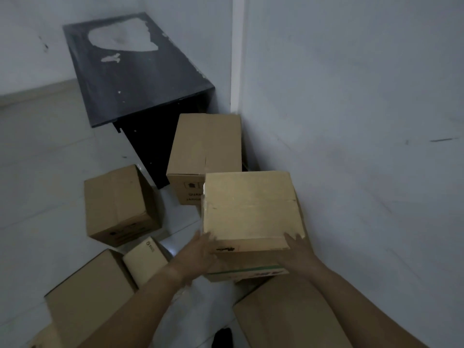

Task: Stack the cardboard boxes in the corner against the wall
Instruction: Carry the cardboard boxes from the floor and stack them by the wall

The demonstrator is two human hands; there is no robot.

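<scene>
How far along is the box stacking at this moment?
Early stage. Done: one tall box stands in the corner beside the cabinet. In hand: the left hand and right hand press on a second box near the wall; whether it rests on anything cannot be told. Left: several boxes lie loose on the floor, among them a mid-left box and a small box.

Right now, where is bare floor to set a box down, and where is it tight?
Widest bare floor: left of the black table and the left box. A narrow strip runs between that box and the held box. Crowded: along the wall by the tall box, and among the lower-left boxes.
</scene>
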